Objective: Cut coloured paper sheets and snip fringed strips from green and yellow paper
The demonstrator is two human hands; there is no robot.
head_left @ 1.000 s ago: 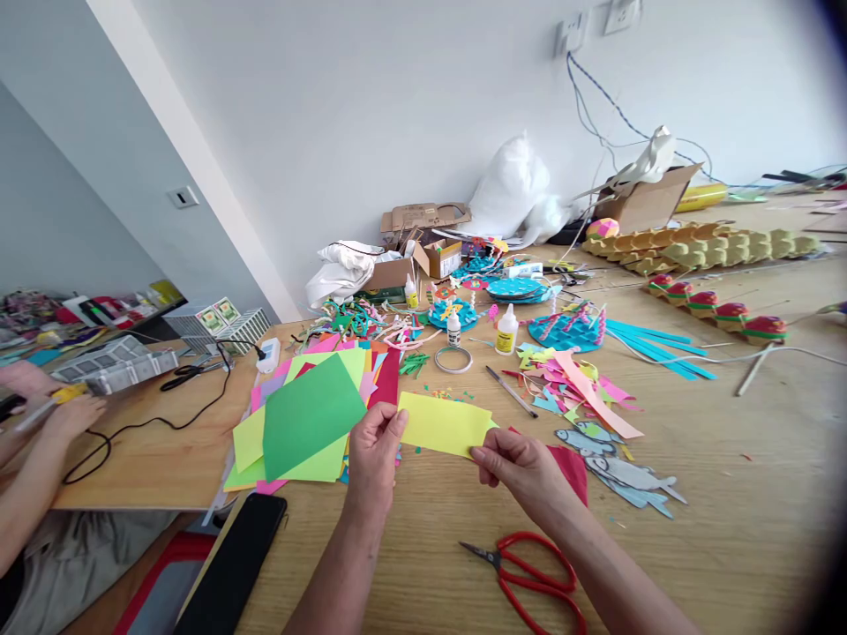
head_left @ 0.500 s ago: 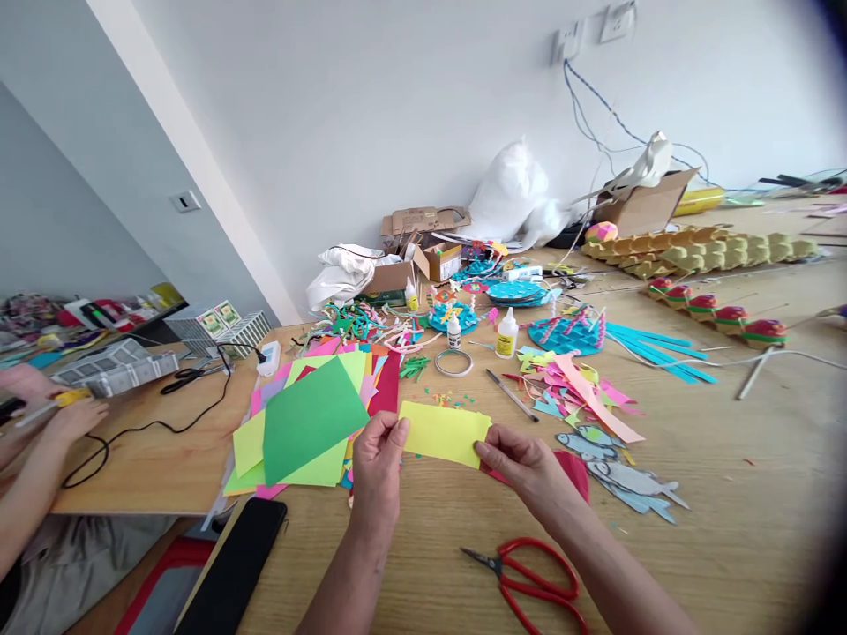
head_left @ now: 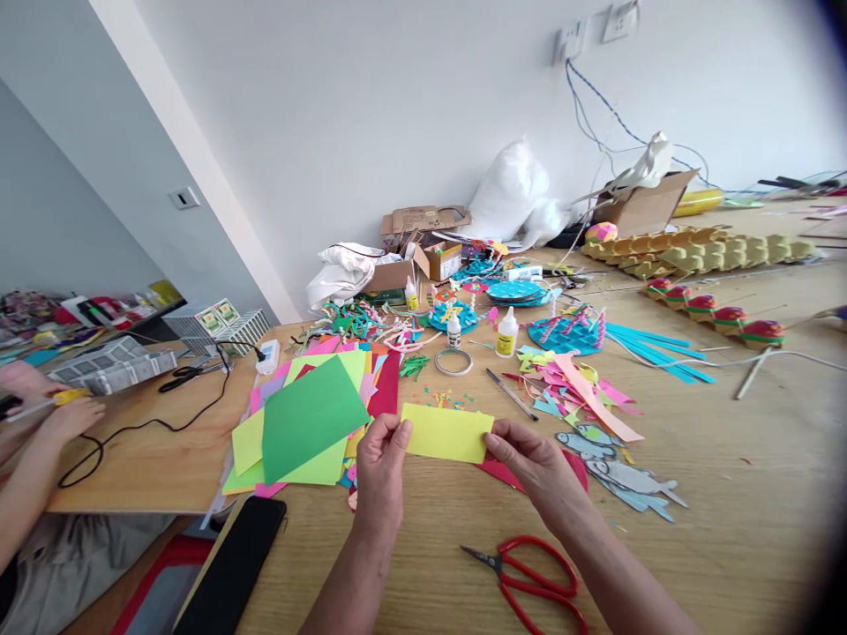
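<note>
A yellow strip of paper point(head_left: 447, 433) is stretched between my two hands above the table. My left hand point(head_left: 382, 463) pinches its left end between thumb and fingers. At the other end, my right hand point(head_left: 529, 460) grips the right edge the same way. Beneath my right hand lies a piece of red paper point(head_left: 573, 470), partly covered. Red-handled scissors point(head_left: 539, 573) rest on the table below the hands, blades pointing left. Left of my left hand is a pile of coloured paper, topped by a green sheet point(head_left: 311, 419).
Paper scraps point(head_left: 575, 388), fish cut-outs point(head_left: 628, 476), a pen point(head_left: 512, 394), a tape roll point(head_left: 453, 362) and glue bottles point(head_left: 506, 335) lie beyond my hands. A black phone point(head_left: 235, 560) is at front left. Another person's hand point(head_left: 76, 419) works at the far left. Egg-carton strips point(head_left: 728, 254) lie at back right.
My hands have shifted slightly right with the yellow paper, which now looks flatter and more level. Both ends are still held.
</note>
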